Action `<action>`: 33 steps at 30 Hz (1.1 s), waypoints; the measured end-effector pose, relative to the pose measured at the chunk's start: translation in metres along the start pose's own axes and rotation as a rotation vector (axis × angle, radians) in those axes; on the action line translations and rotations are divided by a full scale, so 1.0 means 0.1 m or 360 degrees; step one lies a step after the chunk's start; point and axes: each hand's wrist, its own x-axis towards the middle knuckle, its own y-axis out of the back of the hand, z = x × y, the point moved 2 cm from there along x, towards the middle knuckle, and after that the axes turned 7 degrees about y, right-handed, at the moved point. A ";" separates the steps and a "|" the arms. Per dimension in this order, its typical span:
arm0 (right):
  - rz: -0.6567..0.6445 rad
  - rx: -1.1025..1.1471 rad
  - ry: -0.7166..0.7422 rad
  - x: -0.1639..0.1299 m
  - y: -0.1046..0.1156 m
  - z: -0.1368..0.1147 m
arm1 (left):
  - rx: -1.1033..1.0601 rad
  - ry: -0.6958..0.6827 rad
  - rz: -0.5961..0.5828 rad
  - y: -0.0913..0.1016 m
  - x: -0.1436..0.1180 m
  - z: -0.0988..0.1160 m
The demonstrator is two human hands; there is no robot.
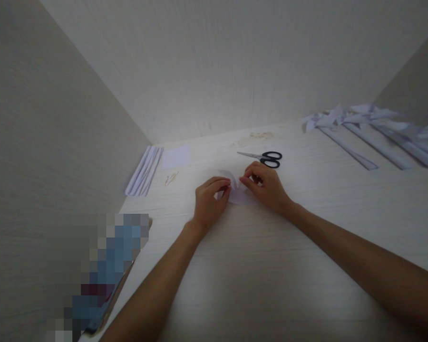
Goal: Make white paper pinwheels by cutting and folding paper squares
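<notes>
A white sheet of paper, its flaps curling upward, is between my two hands over the table. My left hand pinches the paper's left side between thumb and fingers. On the right side, my right hand pinches a flap with thumb and index finger. Black-handled scissors lie just beyond my right hand, blades pointing left. Farther left are a flat white paper square and a few small thin sticks.
Rolled white paper strips lie by the left wall. Several paper pinwheels on paper sticks rest at the back right. Small pale scraps lie near the back wall. A blurred-out blue patch is at the lower left.
</notes>
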 end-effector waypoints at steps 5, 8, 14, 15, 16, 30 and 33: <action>-0.0002 -0.0035 0.0003 0.00 0.00 -0.01 | -0.0241 0.0333 -0.0057 -0.04 -0.01 -0.04; -0.0018 -0.0056 0.0004 0.01 0.00 -0.01 | -0.0339 0.0475 -0.0082 -0.08 -0.01 -0.07; -0.0055 -0.0081 0.0020 0.00 0.00 -0.01 | -0.0417 0.0566 -0.0076 -0.10 0.00 -0.08; -0.0058 -0.0082 0.0019 0.00 0.00 -0.01 | -0.0427 0.0574 -0.0069 -0.10 0.00 -0.08; -0.0063 -0.0080 0.0019 0.00 0.00 -0.01 | -0.0433 0.0583 -0.0059 -0.10 0.00 -0.07; -0.0061 -0.0064 0.0049 0.00 0.00 -0.02 | -0.0539 0.0754 -0.0080 -0.10 0.00 -0.07; -0.0070 -0.0064 0.0058 0.00 0.00 -0.02 | -0.0543 0.0765 -0.0094 -0.10 0.00 -0.06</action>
